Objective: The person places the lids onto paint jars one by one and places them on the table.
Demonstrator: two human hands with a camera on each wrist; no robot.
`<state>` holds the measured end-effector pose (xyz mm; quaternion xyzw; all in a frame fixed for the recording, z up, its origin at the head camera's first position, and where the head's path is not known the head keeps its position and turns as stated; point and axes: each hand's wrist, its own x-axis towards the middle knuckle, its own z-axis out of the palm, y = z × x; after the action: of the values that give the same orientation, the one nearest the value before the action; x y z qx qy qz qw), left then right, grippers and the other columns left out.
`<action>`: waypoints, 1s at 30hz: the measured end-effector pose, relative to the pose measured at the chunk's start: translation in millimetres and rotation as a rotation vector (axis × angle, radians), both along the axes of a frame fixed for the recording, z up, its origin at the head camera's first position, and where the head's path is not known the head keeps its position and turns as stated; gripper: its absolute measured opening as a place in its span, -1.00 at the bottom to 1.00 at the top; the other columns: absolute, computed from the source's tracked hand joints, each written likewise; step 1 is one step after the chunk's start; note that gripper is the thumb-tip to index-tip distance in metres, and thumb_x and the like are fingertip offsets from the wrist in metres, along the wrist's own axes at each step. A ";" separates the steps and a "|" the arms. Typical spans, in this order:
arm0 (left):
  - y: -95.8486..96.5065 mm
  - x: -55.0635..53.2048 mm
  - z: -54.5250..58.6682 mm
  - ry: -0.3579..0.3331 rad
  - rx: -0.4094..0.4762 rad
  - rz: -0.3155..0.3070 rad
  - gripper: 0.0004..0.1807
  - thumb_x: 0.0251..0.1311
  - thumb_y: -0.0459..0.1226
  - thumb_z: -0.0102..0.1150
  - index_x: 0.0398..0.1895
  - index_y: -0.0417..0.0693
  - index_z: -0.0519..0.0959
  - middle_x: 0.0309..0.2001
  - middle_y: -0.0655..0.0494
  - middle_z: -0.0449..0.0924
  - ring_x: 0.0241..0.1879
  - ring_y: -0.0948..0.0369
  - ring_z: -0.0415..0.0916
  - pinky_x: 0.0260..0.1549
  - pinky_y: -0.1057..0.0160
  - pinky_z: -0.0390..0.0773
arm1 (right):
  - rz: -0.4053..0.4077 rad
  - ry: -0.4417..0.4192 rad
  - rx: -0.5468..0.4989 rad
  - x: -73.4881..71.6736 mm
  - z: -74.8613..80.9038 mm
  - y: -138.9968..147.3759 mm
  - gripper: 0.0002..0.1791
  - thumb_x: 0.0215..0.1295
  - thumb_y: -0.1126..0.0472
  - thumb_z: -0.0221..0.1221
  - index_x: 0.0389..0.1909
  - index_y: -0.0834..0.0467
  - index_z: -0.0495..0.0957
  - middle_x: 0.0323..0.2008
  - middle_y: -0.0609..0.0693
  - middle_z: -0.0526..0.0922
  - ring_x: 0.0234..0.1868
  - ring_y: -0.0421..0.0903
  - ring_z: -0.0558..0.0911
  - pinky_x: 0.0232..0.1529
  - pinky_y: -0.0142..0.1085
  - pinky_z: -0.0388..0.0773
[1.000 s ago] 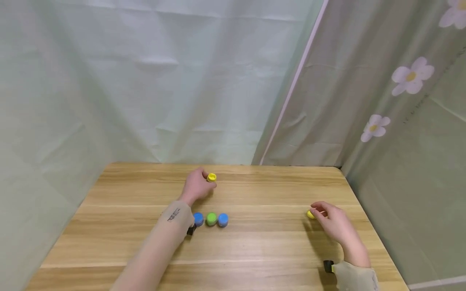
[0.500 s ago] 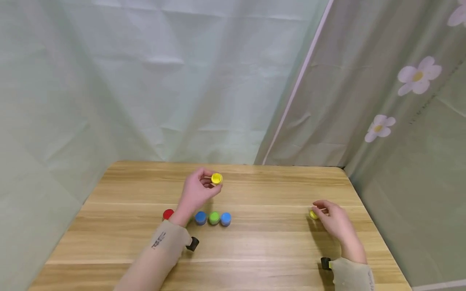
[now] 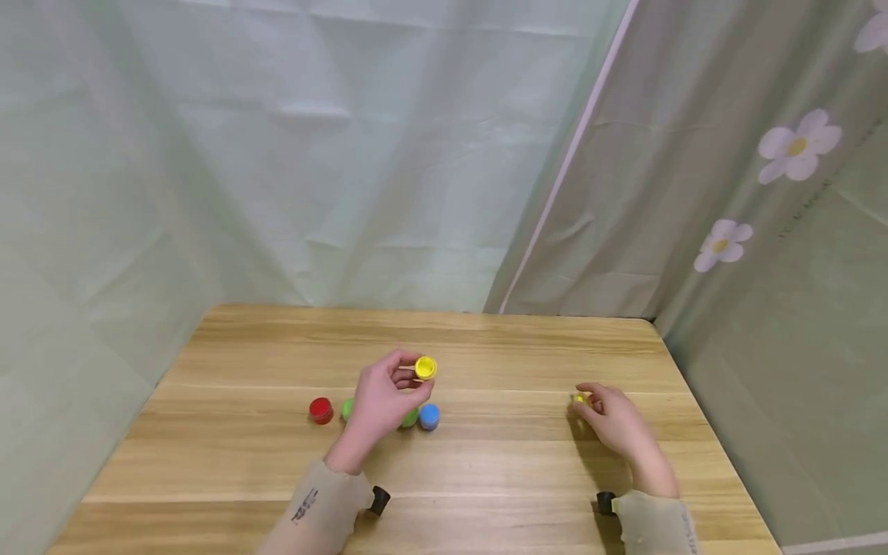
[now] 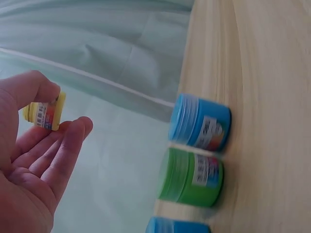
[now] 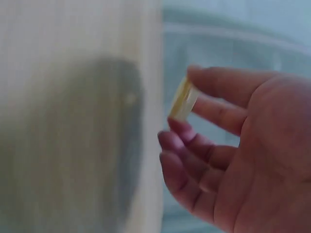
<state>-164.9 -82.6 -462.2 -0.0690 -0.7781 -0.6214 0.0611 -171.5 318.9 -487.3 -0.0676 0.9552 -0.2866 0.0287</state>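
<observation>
My left hand (image 3: 381, 401) pinches a small yellow paint jar (image 3: 426, 368) between thumb and fingers, above the table. The jar has no lid on, and its open mouth faces the head camera. In the left wrist view its printed label (image 4: 43, 115) shows. Over the right part of the table, my right hand (image 3: 617, 420) pinches a yellow lid (image 5: 183, 102) by its edges. Below the left hand stand a blue jar (image 3: 429, 417) and a green jar (image 3: 411, 418), the green one partly covered by the hand.
Left of the left wrist are a red jar (image 3: 321, 410) and another green jar (image 3: 347, 408), partly hidden. The wooden table (image 3: 513, 470) ends at a pale curtain (image 3: 388, 169) behind, and a flowered curtain (image 3: 798, 324) hangs at the right.
The left hand has lifted the yellow jar from near the back edge and brought it right and nearer, uncovering the red jar. The right hand has shifted slightly left with the lid.
</observation>
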 end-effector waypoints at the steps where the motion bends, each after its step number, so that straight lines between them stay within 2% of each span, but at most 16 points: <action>1: 0.1 1.1 -0.6 -0.002 0.007 0.001 -0.57 0.12 -0.51 0.55 0.07 -0.19 0.68 -0.05 0.00 0.78 -0.17 0.12 0.79 -0.13 0.27 0.75 | 0.014 0.014 -0.026 -0.1 3.3 -7.2 -0.56 0.57 0.12 0.28 0.31 0.27 0.60 -0.07 0.10 0.66 -0.09 0.00 0.60 -0.05 -0.01 0.58; 6: 1.3 5.4 -4.5 -0.021 0.043 -0.018 -0.52 0.14 -0.47 0.57 0.15 -0.19 0.68 -0.03 0.00 0.78 -0.16 0.11 0.77 -0.10 0.29 0.74 | 0.082 0.079 -0.199 1.6 21.0 -49.9 -0.59 0.57 0.09 0.29 0.31 0.15 0.63 0.04 0.04 0.68 0.00 -0.03 0.64 -0.05 -0.10 0.62; 10: 2.2 8.6 -6.1 -0.027 0.095 -0.062 -0.53 0.17 -0.44 0.56 0.15 -0.19 0.66 -0.02 -0.01 0.75 -0.13 0.10 0.73 -0.04 0.29 0.71 | 0.148 0.065 -0.372 3.5 35.8 -87.6 -0.64 0.58 0.03 0.28 0.27 0.05 0.64 0.01 -0.04 0.67 0.02 -0.06 0.62 -0.03 -0.17 0.62; 15: 3.0 13.1 -5.7 0.009 0.172 -0.125 -0.59 0.18 -0.48 0.53 0.07 -0.19 0.60 0.12 -0.06 0.72 -0.01 0.07 0.72 0.06 0.23 0.70 | 0.191 0.037 -0.604 7.3 55.6 -123.3 -0.70 0.59 0.10 0.26 0.21 0.12 0.59 -0.07 0.00 0.64 0.00 -0.02 0.61 -0.02 -0.29 0.60; 19: 4.1 17.8 -3.0 0.028 0.218 -0.155 -0.58 0.14 -0.53 0.52 0.03 -0.23 0.57 0.03 -0.08 0.76 -0.06 0.09 0.73 0.00 0.24 0.72 | 0.217 0.065 -0.794 14.3 71.8 -142.2 -0.72 0.64 0.20 0.16 0.25 0.16 0.54 -0.15 0.08 0.58 -0.13 0.09 0.58 -0.08 -0.31 0.58; 22: 6.1 20.2 -1.2 0.063 0.238 -0.186 -0.58 0.15 -0.54 0.51 0.05 -0.29 0.58 -0.04 -0.12 0.76 -0.12 0.13 0.72 -0.06 0.25 0.72 | 0.275 0.082 -0.878 19.6 79.5 -153.8 -0.70 0.71 0.21 0.04 0.29 0.19 0.54 -0.15 0.10 0.54 -0.21 0.06 0.53 -0.13 -0.30 0.54; 25: 8.7 22.1 1.5 0.096 0.267 -0.226 -0.59 0.20 -0.53 0.48 0.08 -0.34 0.58 -0.05 -0.13 0.75 -0.14 0.16 0.72 -0.09 0.27 0.71 | 0.303 0.053 -0.936 24.4 83.2 -162.2 -0.72 0.68 0.24 0.08 0.24 0.25 0.54 -0.05 0.08 0.57 -0.11 -0.04 0.54 -0.06 -0.31 0.55; 30: 11.5 24.8 5.6 0.107 0.344 -0.278 -0.58 0.25 -0.50 0.46 0.15 -0.38 0.57 -0.05 -0.05 0.75 -0.15 0.18 0.74 -0.10 0.28 0.72 | 0.222 0.070 -1.002 27.3 86.4 -168.7 -0.80 0.50 0.36 0.27 -0.03 0.34 0.46 0.01 0.05 0.60 0.03 -0.06 0.60 0.04 -0.29 0.59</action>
<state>-140.0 -71.1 -456.6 -0.1972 -0.6393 -0.7428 0.0269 -144.2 150.2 -400.9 -0.1837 0.6879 -0.7021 -0.0090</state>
